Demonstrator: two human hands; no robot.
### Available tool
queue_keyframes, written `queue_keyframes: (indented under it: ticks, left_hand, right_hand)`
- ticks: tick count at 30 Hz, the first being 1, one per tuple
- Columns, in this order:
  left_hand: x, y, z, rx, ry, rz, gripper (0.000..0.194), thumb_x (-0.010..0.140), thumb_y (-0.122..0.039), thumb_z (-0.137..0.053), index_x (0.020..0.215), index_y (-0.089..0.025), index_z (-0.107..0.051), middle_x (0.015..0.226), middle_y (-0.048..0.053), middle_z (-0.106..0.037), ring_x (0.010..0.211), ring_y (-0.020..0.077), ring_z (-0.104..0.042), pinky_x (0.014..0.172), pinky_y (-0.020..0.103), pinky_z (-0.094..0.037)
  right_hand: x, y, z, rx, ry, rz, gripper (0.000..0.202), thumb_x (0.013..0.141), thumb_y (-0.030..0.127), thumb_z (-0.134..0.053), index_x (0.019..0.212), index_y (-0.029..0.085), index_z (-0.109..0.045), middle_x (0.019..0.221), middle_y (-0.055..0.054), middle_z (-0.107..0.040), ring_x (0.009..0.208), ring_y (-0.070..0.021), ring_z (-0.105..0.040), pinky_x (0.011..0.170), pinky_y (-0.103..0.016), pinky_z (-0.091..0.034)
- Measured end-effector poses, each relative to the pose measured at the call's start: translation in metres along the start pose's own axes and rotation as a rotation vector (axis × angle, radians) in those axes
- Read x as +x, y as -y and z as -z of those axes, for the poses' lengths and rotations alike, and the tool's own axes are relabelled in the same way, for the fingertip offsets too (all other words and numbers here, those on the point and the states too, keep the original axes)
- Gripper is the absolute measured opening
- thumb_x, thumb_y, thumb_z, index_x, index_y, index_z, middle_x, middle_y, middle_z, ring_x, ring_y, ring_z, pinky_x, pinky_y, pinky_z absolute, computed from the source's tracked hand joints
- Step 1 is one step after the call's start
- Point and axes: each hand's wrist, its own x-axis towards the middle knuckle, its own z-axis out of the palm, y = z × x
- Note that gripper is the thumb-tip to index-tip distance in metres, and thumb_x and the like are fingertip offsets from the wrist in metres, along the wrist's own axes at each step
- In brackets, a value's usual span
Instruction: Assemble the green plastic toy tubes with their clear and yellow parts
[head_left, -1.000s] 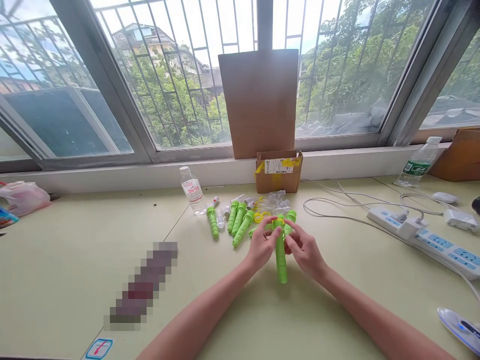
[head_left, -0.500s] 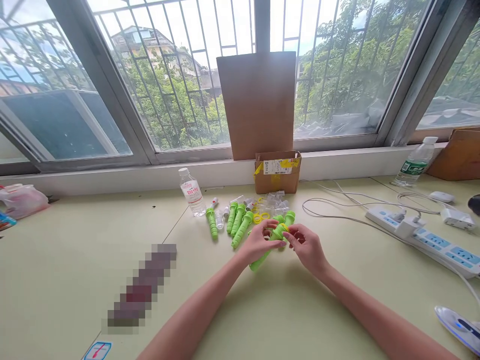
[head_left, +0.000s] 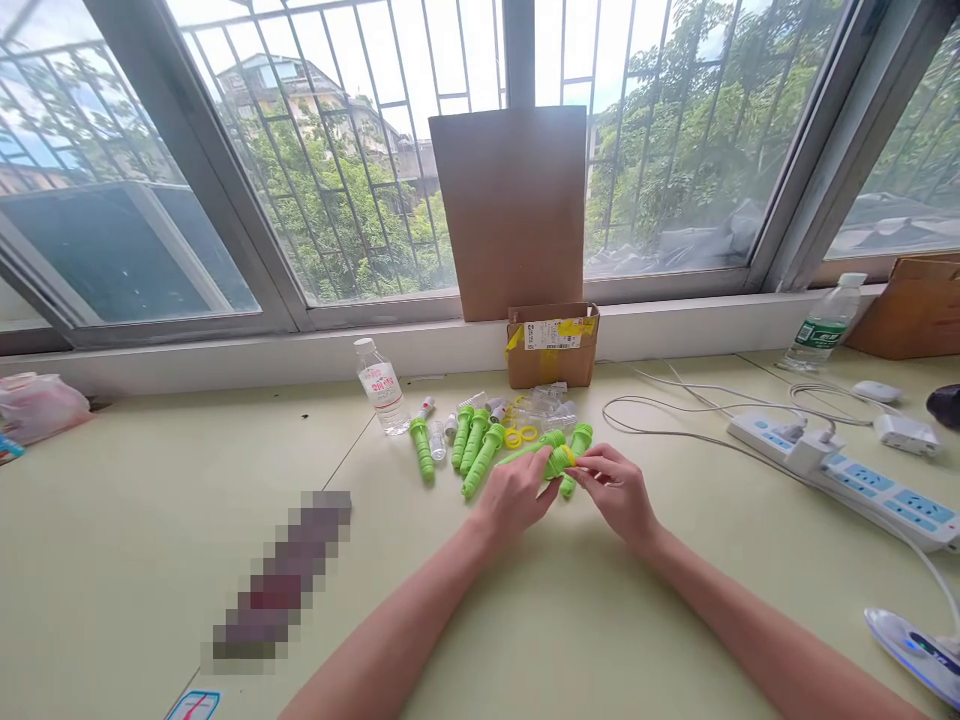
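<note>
The left hand [head_left: 510,495] was closed around a ridged green tube [head_left: 556,464] above the table, while the right hand [head_left: 621,494] had its thumb and fingers pinched together at the yellow ring [head_left: 568,456] on its end. A firm left grip, with light, even right-hand pressure keeping ring and tube in line, suited that hold best. Beyond lay loose green tubes [head_left: 483,462], then yellow rings [head_left: 512,438], clear plastic pieces [head_left: 541,406] and a cardboard box [head_left: 552,367].

Left hand [head_left: 516,490] gripping green tube [head_left: 556,463]
</note>
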Motion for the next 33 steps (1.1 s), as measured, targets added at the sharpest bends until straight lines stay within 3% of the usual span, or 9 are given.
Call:
queue_keyframes:
  ticks: [4,6,11,13,16,20,25,30,33]
  left_hand:
    - [0.001,-0.006,0.003,0.009,-0.091,0.036,0.033,0.088,-0.033,-0.049,0.117,-0.019,-0.050,0.087,0.009,-0.067,0.073,0.0206,-0.066,0.057,0.028,-0.049]
    - [0.000,-0.012,0.004,-0.011,-0.074,0.014,0.029,0.086,-0.031,-0.049,0.112,-0.019,-0.051,0.085,0.009,-0.066,0.071,0.0205,-0.065,0.056,0.028,-0.047]
    - [-0.007,-0.038,0.000,-0.010,0.263,-0.320,0.011,0.082,-0.027,-0.052,0.088,-0.019,-0.054,0.071,0.006,-0.060,0.062,0.0193,-0.058,0.052,0.028,-0.041]
    - [-0.007,-0.046,-0.003,0.028,0.332,-0.397,0.008,0.081,-0.027,-0.054,0.083,-0.019,-0.052,0.073,0.006,-0.059,0.064,0.0206,-0.057,0.052,0.029,-0.039]
    - [-0.004,-0.045,-0.003,0.031,0.363,-0.336,0.011,0.079,-0.028,-0.056,0.082,-0.020,-0.050,0.075,0.007,-0.059,0.069,0.0233,-0.057,0.054,0.030,-0.039]
    - [0.001,-0.029,-0.001,0.057,0.332,-0.191,0.013,0.075,-0.028,-0.059,0.083,-0.020,-0.051,0.076,0.009,-0.060,0.071,0.0255,-0.057,0.056,0.033,-0.039]
    - [0.006,-0.008,0.002,0.171,0.327,-0.087,0.014,0.077,-0.029,-0.059,0.086,-0.019,-0.054,0.082,0.009,-0.063,0.079,0.0253,-0.059,0.062,0.033,-0.043]
    - [0.010,0.005,0.002,0.198,0.374,-0.064,0.032,0.084,-0.048,-0.056,0.095,-0.018,-0.056,0.088,0.007,-0.064,0.084,0.0235,-0.060,0.067,0.033,-0.045]
    - [0.008,0.011,-0.004,0.183,0.341,-0.062,0.043,0.082,-0.058,-0.054,0.095,-0.017,-0.056,0.089,0.007,-0.065,0.084,0.0235,-0.059,0.069,0.033,-0.045]
  right_hand:
    - [0.004,0.003,0.002,0.155,-0.140,-0.201,0.031,0.077,0.047,-0.067,0.077,0.017,-0.069,0.066,-0.003,-0.060,0.049,-0.0125,-0.055,0.044,-0.028,-0.050]
    - [0.007,-0.001,0.006,0.149,-0.220,-0.295,0.034,0.076,0.049,-0.067,0.080,0.016,-0.067,0.054,0.001,-0.056,0.045,-0.0130,-0.054,0.043,-0.027,-0.049]
    - [0.015,-0.018,0.016,0.024,-0.245,-0.313,0.038,0.071,0.054,-0.069,0.073,0.016,-0.065,0.068,-0.002,-0.061,0.049,-0.0135,-0.057,0.041,-0.026,-0.049]
    - [0.014,-0.020,0.014,-0.037,-0.232,-0.264,0.038,0.072,0.054,-0.068,0.069,0.016,-0.064,0.075,-0.004,-0.060,0.052,-0.0132,-0.057,0.041,-0.026,-0.049]
    - [0.010,-0.017,0.009,-0.095,-0.163,-0.172,0.038,0.076,0.053,-0.064,0.064,0.017,-0.060,0.080,-0.005,-0.060,0.054,-0.0127,-0.056,0.045,-0.027,-0.049]
    - [0.005,-0.010,0.003,-0.114,-0.085,-0.157,0.036,0.081,0.049,-0.059,0.062,0.019,-0.050,0.066,-0.001,-0.058,0.053,-0.0135,-0.056,0.050,-0.028,-0.048]
    - [0.005,-0.014,0.003,-0.117,-0.032,-0.165,0.030,0.082,0.046,-0.058,0.071,0.019,-0.055,0.067,-0.002,-0.059,0.051,-0.0138,-0.055,0.046,-0.026,-0.045]
    - [0.006,-0.021,0.003,-0.097,0.062,-0.168,0.029,0.083,0.045,-0.057,0.082,0.017,-0.063,0.074,-0.006,-0.065,0.055,-0.0151,-0.057,0.050,-0.028,-0.049]
    - [0.007,-0.023,0.003,-0.095,0.133,-0.205,0.029,0.083,0.044,-0.055,0.089,0.017,-0.064,0.076,-0.006,-0.067,0.055,-0.0153,-0.058,0.050,-0.028,-0.050]
